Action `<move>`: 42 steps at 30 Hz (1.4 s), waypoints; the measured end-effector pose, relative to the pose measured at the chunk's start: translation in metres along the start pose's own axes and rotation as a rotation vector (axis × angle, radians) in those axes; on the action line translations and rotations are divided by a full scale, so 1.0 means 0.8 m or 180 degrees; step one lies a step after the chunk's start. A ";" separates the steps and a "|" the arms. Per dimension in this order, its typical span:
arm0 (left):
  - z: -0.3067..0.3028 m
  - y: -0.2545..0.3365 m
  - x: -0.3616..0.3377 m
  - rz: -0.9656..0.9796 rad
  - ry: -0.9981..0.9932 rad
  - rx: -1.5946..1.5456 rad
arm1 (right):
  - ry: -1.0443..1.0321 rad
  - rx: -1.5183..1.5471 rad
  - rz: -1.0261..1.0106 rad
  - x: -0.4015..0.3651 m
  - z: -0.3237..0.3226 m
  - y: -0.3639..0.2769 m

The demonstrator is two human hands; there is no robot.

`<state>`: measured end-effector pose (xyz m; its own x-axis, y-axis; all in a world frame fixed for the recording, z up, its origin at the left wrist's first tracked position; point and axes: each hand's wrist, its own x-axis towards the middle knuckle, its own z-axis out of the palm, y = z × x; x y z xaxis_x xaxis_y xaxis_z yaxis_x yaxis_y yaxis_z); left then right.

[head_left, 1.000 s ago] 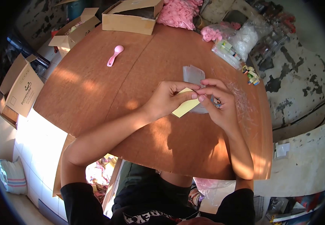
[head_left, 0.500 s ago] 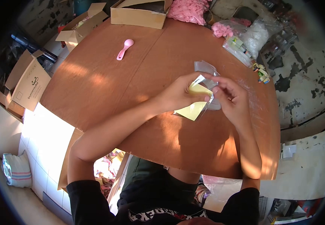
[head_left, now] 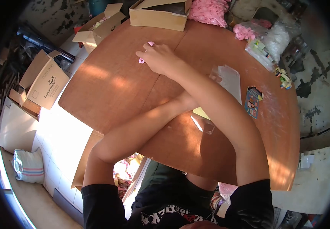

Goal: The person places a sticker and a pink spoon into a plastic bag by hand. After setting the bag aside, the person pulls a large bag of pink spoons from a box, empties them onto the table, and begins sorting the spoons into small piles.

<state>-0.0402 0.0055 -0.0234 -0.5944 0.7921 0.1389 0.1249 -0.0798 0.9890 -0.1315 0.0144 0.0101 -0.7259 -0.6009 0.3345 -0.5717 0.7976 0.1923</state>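
My right hand [head_left: 158,58] reaches across over my left forearm to the far left of the table. Its fingers are closed over a pink spoon [head_left: 141,60]; only the handle's end and a bit of the bowl show. My left hand [head_left: 189,100] is mostly covered by my right forearm, and its fingers are hidden. Just below it, yellow paper [head_left: 201,113] and the edge of a clear plastic bag [head_left: 210,129] stick out. Flat clear plastic bags [head_left: 229,81] lie beyond my right forearm, beside a small blue printed card [head_left: 253,103].
An open cardboard box [head_left: 157,19] and a bag of pink pieces [head_left: 209,11] stand along the far edge. Clear plastic packs [head_left: 262,53] and small colourful items [head_left: 284,79] lie at the right edge. Another carton [head_left: 44,82] stands left of the brown table [head_left: 107,91].
My right hand has left the bag and yellow paper and moved far left onto the pink spoon. The blue card has come into view. The camera view has shifted slightly.
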 end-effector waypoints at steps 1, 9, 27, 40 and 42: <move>0.001 -0.027 0.012 0.0090 0.0003 -0.0247 | 0.0010 0.0009 -0.0002 0.007 0.013 0.000; 0.003 -0.020 0.014 0.0350 -0.0051 -0.0580 | -0.0350 -0.0501 -0.0361 0.001 -0.003 0.006; 0.018 0.006 0.006 0.0195 0.0170 -0.0289 | 0.2766 0.2901 0.1433 -0.231 -0.201 0.039; 0.039 0.029 -0.010 0.0557 -0.0095 0.0134 | 0.2203 0.3599 0.2413 -0.290 -0.165 0.067; 0.041 0.023 -0.008 0.0713 -0.0077 0.0075 | 0.2110 0.3618 0.2459 -0.290 -0.161 0.065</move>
<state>-0.0081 0.0186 -0.0079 -0.5306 0.7705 0.3534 0.2704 -0.2413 0.9320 0.0567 0.2020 0.0611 -0.8549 0.3083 0.4171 -0.3509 0.2484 -0.9029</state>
